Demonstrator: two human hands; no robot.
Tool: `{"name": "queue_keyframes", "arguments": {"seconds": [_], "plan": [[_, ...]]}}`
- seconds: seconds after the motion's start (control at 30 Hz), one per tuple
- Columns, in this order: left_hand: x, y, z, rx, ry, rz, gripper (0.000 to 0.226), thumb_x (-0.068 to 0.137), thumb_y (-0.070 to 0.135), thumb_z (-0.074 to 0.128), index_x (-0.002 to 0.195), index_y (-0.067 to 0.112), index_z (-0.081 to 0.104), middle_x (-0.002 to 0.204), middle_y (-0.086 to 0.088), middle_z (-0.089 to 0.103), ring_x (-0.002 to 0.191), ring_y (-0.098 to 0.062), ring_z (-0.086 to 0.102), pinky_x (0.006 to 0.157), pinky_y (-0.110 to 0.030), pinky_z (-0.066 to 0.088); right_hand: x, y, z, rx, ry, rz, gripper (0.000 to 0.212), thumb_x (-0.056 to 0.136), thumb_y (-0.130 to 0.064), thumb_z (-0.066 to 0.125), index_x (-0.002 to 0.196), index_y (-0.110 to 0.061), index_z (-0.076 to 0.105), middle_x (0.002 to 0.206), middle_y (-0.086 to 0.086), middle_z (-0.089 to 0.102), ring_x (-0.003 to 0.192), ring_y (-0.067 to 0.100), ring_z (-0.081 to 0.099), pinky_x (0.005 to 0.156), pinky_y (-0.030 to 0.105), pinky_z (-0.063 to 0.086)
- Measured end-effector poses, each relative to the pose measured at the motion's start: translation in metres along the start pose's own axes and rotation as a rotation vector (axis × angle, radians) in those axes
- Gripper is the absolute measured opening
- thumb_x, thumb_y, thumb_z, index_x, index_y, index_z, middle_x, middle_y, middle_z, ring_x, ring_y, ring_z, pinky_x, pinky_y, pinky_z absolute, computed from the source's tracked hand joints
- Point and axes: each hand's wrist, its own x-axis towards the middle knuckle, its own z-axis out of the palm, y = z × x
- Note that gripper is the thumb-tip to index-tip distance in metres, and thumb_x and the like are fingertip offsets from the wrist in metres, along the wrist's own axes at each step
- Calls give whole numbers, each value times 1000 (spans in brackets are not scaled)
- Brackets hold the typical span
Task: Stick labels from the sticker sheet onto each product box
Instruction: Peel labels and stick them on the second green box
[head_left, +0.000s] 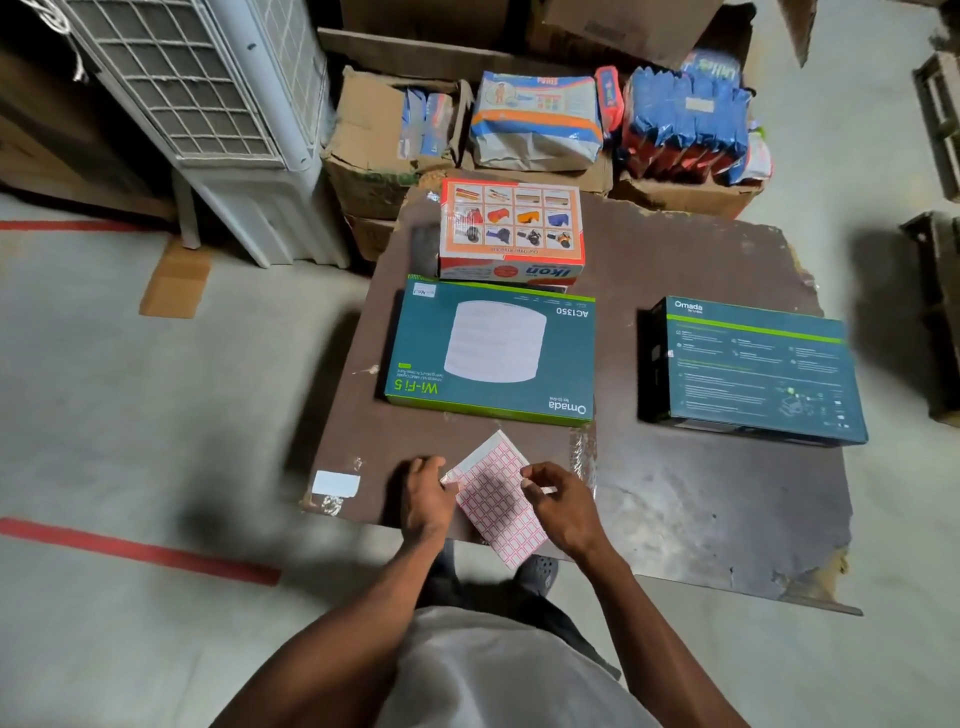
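A white sticker sheet (497, 498) with a red grid of labels lies at the near edge of the brown table (675, 493). My left hand (427, 496) pinches the sheet's left edge. My right hand (561, 506) pinches a small white label at the sheet's right side. Behind the sheet lies a teal Omada Wi-Fi box (493, 353) with a small label on its far left corner. A second teal Omada box (753, 369) rests at the right. An orange and white Ikon box (511, 228) stands at the back.
A white label (336, 483) sticks on the table's near left corner. Cardboard cartons (374, 156) with packaged goods stand behind the table. A white air cooler (208, 104) stands at the back left. Red tape lines (140, 551) mark the grey floor.
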Motion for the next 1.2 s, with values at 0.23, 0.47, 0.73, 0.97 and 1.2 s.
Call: {"name": "queue_keyframes", "arguments": {"seconds": [0.23,0.47,0.73,0.97,1.2], "plan": [[4,2,-3,57,8,4,41,76,6,82,114,14,70,97,-8,71,90,-30,67,77,-38,56,-3,-3,3,-40,-12,-1,17,101,-23,63,117,-18,70,116,0,71,98,20,67,69,18,45],[11,11,-3,-16,-47,-132,29,81,7,73,109,13,75,97,-9,78,93,-28,73,80,-32,57,0,-4,0,-89,-26,-21,17,102,-27,63,115,-21,70,120,-1,72,100,19,66,83,29,50],[-9,44,-33,-481,-187,-131,15,86,11,76,80,25,77,80,2,77,73,-12,67,71,-26,52,-5,-27,-9,-22,-36,-126,10,100,-21,64,106,-19,72,102,-7,71,77,6,66,62,12,45],[-58,121,-98,-949,-312,-7,8,94,9,68,92,9,76,87,-11,73,78,-17,62,76,-30,53,-29,-76,-25,78,76,-372,13,98,-10,64,103,-16,74,94,-8,75,79,3,67,70,13,53],[-85,163,-135,-1030,-301,162,4,86,21,74,88,19,77,87,-10,74,79,-16,66,72,-26,56,-58,-117,-51,213,170,-530,11,96,-8,68,94,-16,75,86,-8,76,73,1,68,67,11,49]]}}
